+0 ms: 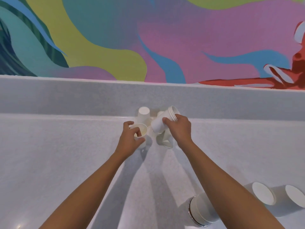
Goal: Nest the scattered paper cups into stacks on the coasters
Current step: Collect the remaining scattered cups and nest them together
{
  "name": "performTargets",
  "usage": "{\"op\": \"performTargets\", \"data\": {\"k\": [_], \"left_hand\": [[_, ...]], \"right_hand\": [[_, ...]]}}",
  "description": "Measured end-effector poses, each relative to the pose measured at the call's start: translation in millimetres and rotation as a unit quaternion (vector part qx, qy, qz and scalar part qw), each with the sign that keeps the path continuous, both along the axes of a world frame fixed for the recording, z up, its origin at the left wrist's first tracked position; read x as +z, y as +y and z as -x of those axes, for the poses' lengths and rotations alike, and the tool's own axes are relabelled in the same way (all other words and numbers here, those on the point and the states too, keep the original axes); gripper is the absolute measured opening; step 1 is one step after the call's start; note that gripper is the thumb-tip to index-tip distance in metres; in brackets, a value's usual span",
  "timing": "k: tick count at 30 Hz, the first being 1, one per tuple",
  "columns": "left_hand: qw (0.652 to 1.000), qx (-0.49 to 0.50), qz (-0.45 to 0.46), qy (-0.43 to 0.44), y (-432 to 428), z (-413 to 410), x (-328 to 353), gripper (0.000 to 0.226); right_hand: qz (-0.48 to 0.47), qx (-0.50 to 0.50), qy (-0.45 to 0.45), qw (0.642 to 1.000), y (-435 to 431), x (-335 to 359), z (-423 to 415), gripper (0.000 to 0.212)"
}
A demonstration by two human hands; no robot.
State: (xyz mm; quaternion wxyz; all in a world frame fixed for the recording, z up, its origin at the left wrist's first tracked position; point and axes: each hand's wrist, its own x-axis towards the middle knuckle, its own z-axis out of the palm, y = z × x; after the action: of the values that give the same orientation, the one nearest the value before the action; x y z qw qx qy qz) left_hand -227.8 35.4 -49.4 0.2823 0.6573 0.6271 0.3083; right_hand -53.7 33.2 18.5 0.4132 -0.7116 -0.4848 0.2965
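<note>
Left hand: the left hand [130, 138] curls round one cup [141, 129] that stands open side up on the bench [66, 154]. The thumb and fingers pinch it near the rim.
Right hand: the right hand [179, 128] holds a small stack [159, 123] of nested cups, tipped on its side. The fingers wrap round it just under the rims.
Cups close by: an upside-down cup [144, 115] stands just behind the cup in the left hand. A white thing [165, 142] lies under the right hand. It may be a cup on its side, but that is hard to tell.
Big stack: a tall stack [200, 209] sits at the bottom right, well apart from both hands. A thin shiny ring [202, 225] shows under it and may be a coaster.
Round white things: two of them [263, 195] [295, 196] sit to the right of the tall stack. It is not clear if they are cups or coasters.
How the cups feel: they look like thin paper, so they are probably very light. The walls likely squash if squeezed hard. The rolled rim is likely the stiffest part.
Where to hold: round the side, close to the rim, with a soft squeeze. That should keep the mouth round so the next cup slides in.
What could go wrong: the tipped stack may slide apart, and a small bump may knock an empty cup over.
Step now: the single cup and the small stack look ready to be joined.
</note>
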Motion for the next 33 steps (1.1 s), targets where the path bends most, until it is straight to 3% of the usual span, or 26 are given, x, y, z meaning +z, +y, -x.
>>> {"op": "performTargets", "data": {"k": [3, 5, 8, 10, 12, 18, 24, 27, 33], "left_hand": [[0.999, -0.035, -0.011, 0.002, -13, 0, -7, 0.022], [1.000, -0.030, -0.006, -0.005, -17, -2, -10, 0.042], [0.996, -0.005, 0.023, -0.087, -17, -5, -15, 0.083], [0.992, 0.003, 0.039, -0.119, -12, -5, -22, 0.107], [0.991, 0.007, 0.053, -0.126, -7, -8, -25, 0.117], [0.990, 0.020, 0.077, -0.119, 2, -11, -43, 0.110], [0.995, -0.022, 0.065, -0.068, -1, -14, -52, 0.085], [0.995, -0.040, 0.065, -0.060, -2, -14, -46, 0.076], [0.986, -0.044, 0.027, -0.156, -8, -31, -1, 0.065]], "right_hand": [[-0.022, 0.036, -0.032, 0.999, -3, -1, 7, 0.033], [-0.040, 0.067, -0.072, 0.994, -4, -4, 11, 0.034], [-0.075, 0.125, -0.157, 0.977, -10, -3, 16, 0.035], [-0.096, 0.170, -0.226, 0.954, -13, -3, 20, 0.033], [-0.112, 0.212, -0.293, 0.926, -16, -3, 24, 0.028], [-0.083, 0.293, -0.427, 0.852, -17, -16, 33, 0.029], [0.099, 0.354, -0.452, 0.813, -15, -30, 33, 0.037], [0.154, 0.360, -0.400, 0.828, -13, -24, 30, 0.041], [0.138, 0.235, -0.260, 0.927, -9, 20, -6, 0.044]]}}
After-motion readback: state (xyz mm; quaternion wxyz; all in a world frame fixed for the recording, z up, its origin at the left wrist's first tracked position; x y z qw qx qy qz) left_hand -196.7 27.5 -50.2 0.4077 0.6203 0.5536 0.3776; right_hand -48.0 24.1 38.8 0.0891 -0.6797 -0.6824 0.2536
